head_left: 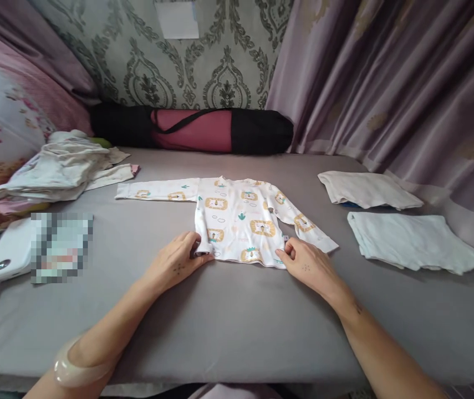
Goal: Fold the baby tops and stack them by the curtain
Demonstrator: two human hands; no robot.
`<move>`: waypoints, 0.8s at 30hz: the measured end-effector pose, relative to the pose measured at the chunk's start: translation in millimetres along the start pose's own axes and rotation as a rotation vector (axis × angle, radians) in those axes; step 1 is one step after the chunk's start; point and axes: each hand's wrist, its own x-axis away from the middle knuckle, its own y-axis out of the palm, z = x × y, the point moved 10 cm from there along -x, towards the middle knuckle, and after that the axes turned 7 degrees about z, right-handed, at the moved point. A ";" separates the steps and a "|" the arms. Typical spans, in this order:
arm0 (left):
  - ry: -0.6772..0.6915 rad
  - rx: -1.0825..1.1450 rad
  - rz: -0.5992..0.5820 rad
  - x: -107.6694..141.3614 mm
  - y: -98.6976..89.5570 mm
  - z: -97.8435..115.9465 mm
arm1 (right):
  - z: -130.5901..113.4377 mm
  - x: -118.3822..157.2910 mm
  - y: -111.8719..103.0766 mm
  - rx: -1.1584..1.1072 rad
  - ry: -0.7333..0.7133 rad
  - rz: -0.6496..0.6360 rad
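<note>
A small white long-sleeved shirt (237,219) with a lion print lies spread on the grey surface (237,321), its hem towards me. One sleeve stretches straight out to the left; the other slants down to the right. My left hand (182,257) pinches the hem at its left corner, where the fabric is slightly folded up. At the right corner of the hem, my right hand (305,266) has its fingers closed on the edge of the cloth.
Folded light cloths (367,188) (417,241) lie at the right. A crumpled clothes pile (62,166), a white device (8,252) with a cable and a blurred packet (62,246) are at left. Behind lies a black and maroon bag (195,130).
</note>
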 end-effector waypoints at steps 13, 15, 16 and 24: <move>0.274 -0.145 0.146 1.2 -29.0 11.7 | 5.4 -1.8 16.0 -0.573 0.118 -0.181; 0.273 -0.144 0.254 1.3 -45.1 7.5 | 1.7 -0.7 17.0 -0.662 0.115 -0.227; 0.277 -0.132 0.296 1.8 -52.4 5.2 | 2.2 -0.8 16.2 -0.685 0.128 -0.231; 0.210 -0.014 0.032 2.0 -39.1 -23.8 | 9.4 5.7 27.0 -0.619 0.205 -0.415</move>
